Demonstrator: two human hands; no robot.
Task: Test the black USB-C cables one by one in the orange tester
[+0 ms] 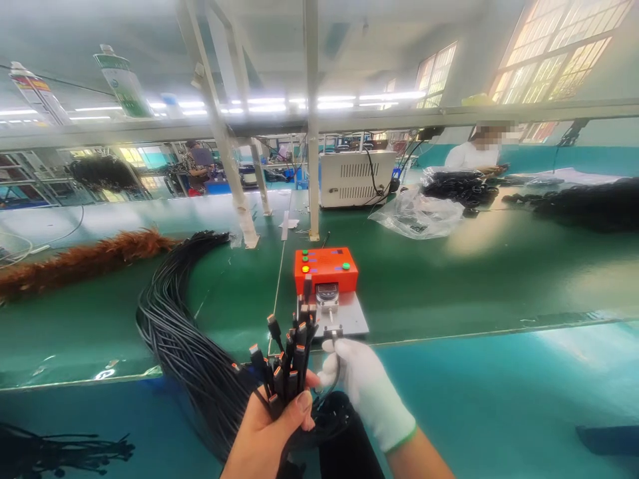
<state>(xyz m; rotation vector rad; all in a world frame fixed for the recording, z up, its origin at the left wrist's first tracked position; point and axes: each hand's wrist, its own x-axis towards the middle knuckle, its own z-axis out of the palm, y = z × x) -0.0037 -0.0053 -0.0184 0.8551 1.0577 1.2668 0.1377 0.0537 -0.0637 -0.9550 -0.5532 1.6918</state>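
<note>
My bare left hand (279, 422) is closed round a bunch of black cables (289, 366), their plug ends with orange tips pointing up. From it the long cable bundle (170, 332) runs back over the table edge to the left. My right hand (362, 382), in a white glove, pinches one black cable plug (333, 334) at the front of a metal test fixture. The fixture has a small display (327, 291) and sits on a silver plate (355, 316). Behind it stands an orange box (329, 263) with green and yellow buttons.
The green table (424, 286) spreads out around the fixture, with metal posts (312, 166) rising from it. A brown-orange bundle (84, 263) lies left. At the back are a white metal case (354, 179), a clear plastic bag (419, 216) and black cable coils (456, 186). A person (474, 153) sits beyond.
</note>
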